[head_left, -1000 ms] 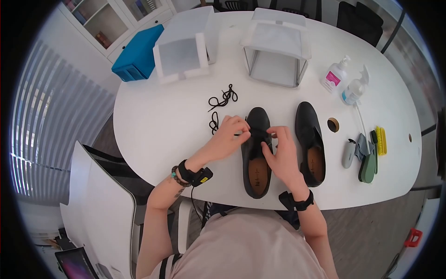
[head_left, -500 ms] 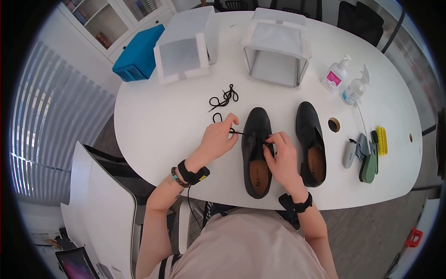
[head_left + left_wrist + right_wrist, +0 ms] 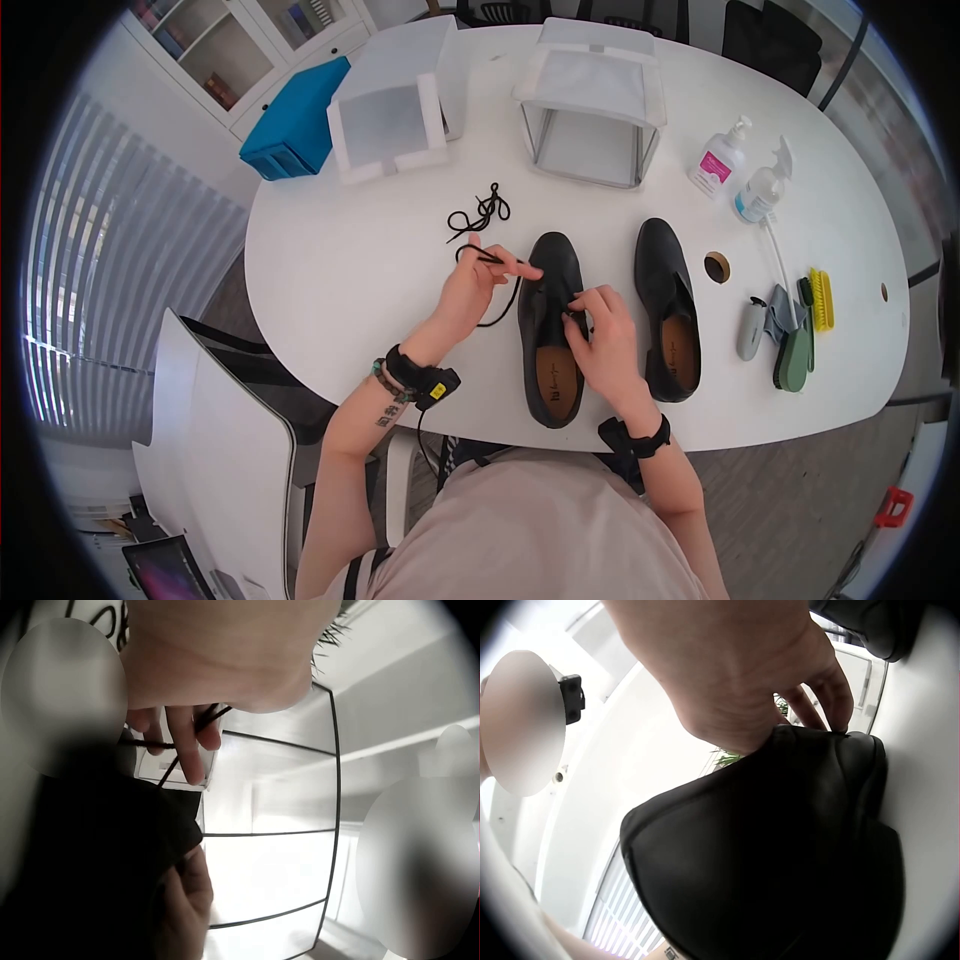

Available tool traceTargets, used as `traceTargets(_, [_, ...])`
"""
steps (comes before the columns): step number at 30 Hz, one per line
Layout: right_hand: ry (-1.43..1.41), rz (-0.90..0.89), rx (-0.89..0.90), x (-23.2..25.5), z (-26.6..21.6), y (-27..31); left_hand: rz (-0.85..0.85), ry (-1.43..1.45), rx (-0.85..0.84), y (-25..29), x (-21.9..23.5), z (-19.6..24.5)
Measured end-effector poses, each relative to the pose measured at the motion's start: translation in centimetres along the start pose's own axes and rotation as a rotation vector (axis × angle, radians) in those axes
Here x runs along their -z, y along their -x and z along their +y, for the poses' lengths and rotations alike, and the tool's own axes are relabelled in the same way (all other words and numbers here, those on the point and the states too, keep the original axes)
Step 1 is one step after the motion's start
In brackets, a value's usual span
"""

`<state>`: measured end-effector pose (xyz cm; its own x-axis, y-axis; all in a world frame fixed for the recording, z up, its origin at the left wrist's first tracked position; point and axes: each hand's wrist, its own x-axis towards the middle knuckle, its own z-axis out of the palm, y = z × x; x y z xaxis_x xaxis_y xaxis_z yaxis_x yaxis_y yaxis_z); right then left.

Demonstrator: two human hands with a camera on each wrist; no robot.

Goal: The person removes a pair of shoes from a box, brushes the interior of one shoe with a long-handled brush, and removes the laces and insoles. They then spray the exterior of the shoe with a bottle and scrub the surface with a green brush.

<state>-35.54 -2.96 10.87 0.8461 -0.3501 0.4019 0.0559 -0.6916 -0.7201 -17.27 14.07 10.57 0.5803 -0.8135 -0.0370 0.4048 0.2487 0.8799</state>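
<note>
A black shoe [image 3: 552, 260] with a tan insole stands on the table, toe pointing away. At its left side my left hand [image 3: 470, 295] holds a black shoelace [image 3: 497, 319], which loops over the fingers and hangs toward the shoe. In the left wrist view the lace [image 3: 166, 774] crosses between the spread fingers. My right hand [image 3: 607, 335] pinches the right lacing flap of the same shoe with thumb and fingers. From the right wrist, the shoe's dark side [image 3: 727, 847] fills the view and hides the fingertips partly. A matching shoe [image 3: 662, 265] stands to the right.
A second bundled lace [image 3: 485, 212] lies beyond the left hand. Two clear boxes [image 3: 590, 85] and a blue case [image 3: 297, 118] stand at the back. Pump bottles [image 3: 718, 165], a green brush [image 3: 795, 358], a yellow brush [image 3: 821, 300] and a grey cloth [image 3: 779, 315] are at the right.
My left hand moved left from the shoe with the lace, then up and slightly back toward it, drawing the lace into a hanging loop. My right hand stays at the flap.
</note>
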Motion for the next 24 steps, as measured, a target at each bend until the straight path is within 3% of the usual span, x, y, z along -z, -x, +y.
traceTargets(2, [0.004,0.002,0.004,-0.1,0.0,0.0,0.077,-0.392,-0.250,0.6,-1.6,-0.9])
traceTargets(3, [0.008,0.004,0.008,-0.1,0.1,0.0,0.078,-0.393,-0.249,1.2,-2.0,-0.7])
traceTargets(5, [0.010,-0.001,0.007,0.0,0.0,0.0,0.115,-1.397,-0.427,2.3,-2.8,0.0])
traceTargets(6, [0.013,-0.006,0.007,0.0,0.0,0.0,0.114,-1.397,-0.426,2.5,-3.3,-0.1])
traceTargets(8, [0.008,0.007,0.001,0.0,-0.1,0.1,0.152,-1.687,-0.695,2.5,-4.1,-0.4])
traceTargets(12, [-0.048,0.016,-0.097,-0.3,0.5,0.4,0.174,-1.774,-0.628,2.1,-3.6,0.2])
traceTargets(15, [-0.048,0.013,-0.086,-0.1,0.5,0.3,0.173,-1.612,-0.567,1.8,-2.6,1.2])
traceTargets(17, [-0.044,0.021,-0.069,-0.2,0.6,0.3,0.213,-1.366,-0.435,1.5,-0.6,0.6])
traceTargets(18, [-0.040,0.028,-0.050,-0.2,0.6,0.3,0.213,-1.367,-0.434,1.4,-0.1,0.7])
traceTargets(20, [-0.034,0.025,-0.050,-0.1,0.5,0.3,0.358,-1.085,-0.491,1.0,0.6,0.9])
traceTargets(24, [-0.031,0.002,-0.063,-0.1,0.3,0.3,0.442,-1.163,-0.378,0.3,0.9,3.1])
